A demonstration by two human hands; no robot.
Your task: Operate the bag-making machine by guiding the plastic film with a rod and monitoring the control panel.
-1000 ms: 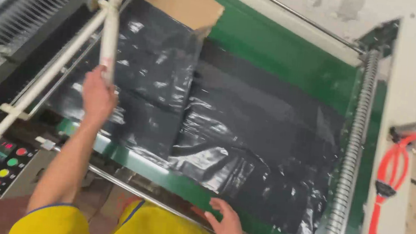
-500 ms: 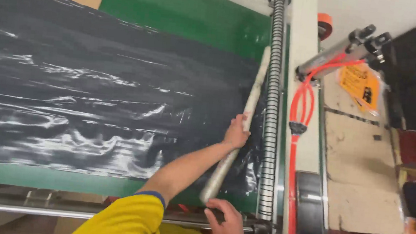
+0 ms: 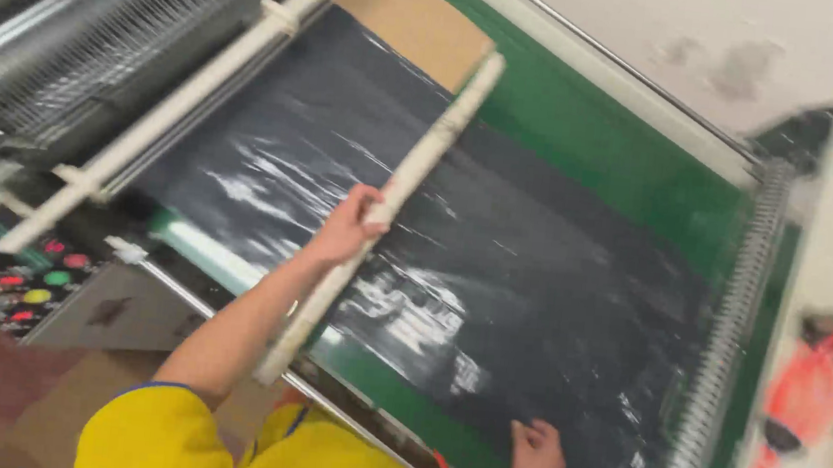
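The left hand (image 3: pixel 349 226) has its fingers wrapped round a long pale bar (image 3: pixel 395 197) lying across the black plastic sheet (image 3: pixel 531 304), which looks largely flattened on the green worktop (image 3: pixel 625 147), while the right hand (image 3: pixel 537 460) presses its near edge with fingers spread.

Factory floor, probably bag-making: green conveyor bed (image 3: pixel 603 170), black plastic film (image 3: pixel 531 304), button panel (image 3: pixel 26 280).

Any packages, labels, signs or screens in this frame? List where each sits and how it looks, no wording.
Brown flat cardboard sheet: top centre, on the green machine bed, under the far edge of the black plastic film.
Control panel with round red and green buttons: left edge, grey, blurred.
No screens, signs or labels can be made out.
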